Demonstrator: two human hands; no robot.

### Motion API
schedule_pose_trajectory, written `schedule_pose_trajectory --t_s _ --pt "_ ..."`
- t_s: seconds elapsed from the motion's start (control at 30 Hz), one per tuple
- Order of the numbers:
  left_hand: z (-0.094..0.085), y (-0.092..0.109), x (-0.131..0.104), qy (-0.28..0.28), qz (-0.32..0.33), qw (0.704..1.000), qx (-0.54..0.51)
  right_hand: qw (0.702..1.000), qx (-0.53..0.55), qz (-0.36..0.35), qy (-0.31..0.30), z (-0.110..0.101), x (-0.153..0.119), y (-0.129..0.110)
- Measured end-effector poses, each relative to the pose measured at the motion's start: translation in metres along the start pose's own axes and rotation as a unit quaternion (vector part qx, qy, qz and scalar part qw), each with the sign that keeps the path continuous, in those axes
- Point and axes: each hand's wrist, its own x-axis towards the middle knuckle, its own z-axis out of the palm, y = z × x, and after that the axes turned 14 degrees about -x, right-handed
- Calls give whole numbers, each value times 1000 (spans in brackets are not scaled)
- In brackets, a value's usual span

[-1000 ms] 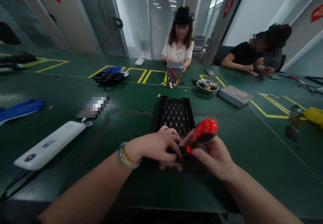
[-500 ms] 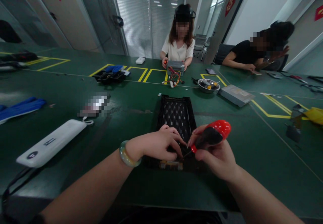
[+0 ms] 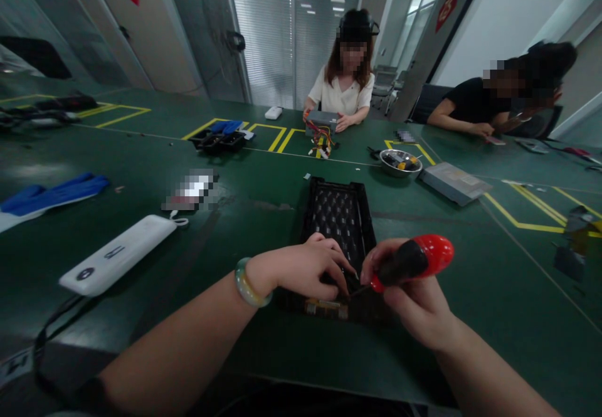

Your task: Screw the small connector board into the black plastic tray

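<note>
A black plastic tray-like casing (image 3: 336, 207) with a patterned inside lies on the green table in front of me. My right hand (image 3: 416, 304) is closed round the red and black handle of a screwdriver (image 3: 414, 260). Its thin shaft slants down to the left, into the near end of the casing. My left hand (image 3: 310, 269), with a bangle at the wrist, reaches over that end, its fingers bent and pressed together beside the screwdriver's tip. What those fingers grip is hidden. An orange-brown part (image 3: 327, 308) shows along the casing's near edge.
To the left lie a white power bank (image 3: 120, 254), a phone (image 3: 192, 190) and a blue glove (image 3: 61, 194). Beyond the casing are a metal bowl (image 3: 401, 169) of small parts and a flat metal box (image 3: 454, 184). Across the table a person holds a power supply (image 3: 322, 121) with wires.
The view has shifted, moving everything slightly right. The screwdriver handle has tipped lower towards the right. Both hands stay at the casing's near end.
</note>
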Motion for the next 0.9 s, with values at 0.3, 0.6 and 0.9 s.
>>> schedule_pose_trajectory --t_s 0.3,0.6,0.9 --pt "3 -1 0 10 8 1000 11 997 -66 14 27 -3 2 6" --pt "2 0 -1 4 -1 1000 22 988 33 -55 142 1 6 4" --pt "1 2 -2 -1 -6 1000 12 994 34 -23 104 3 3 11"
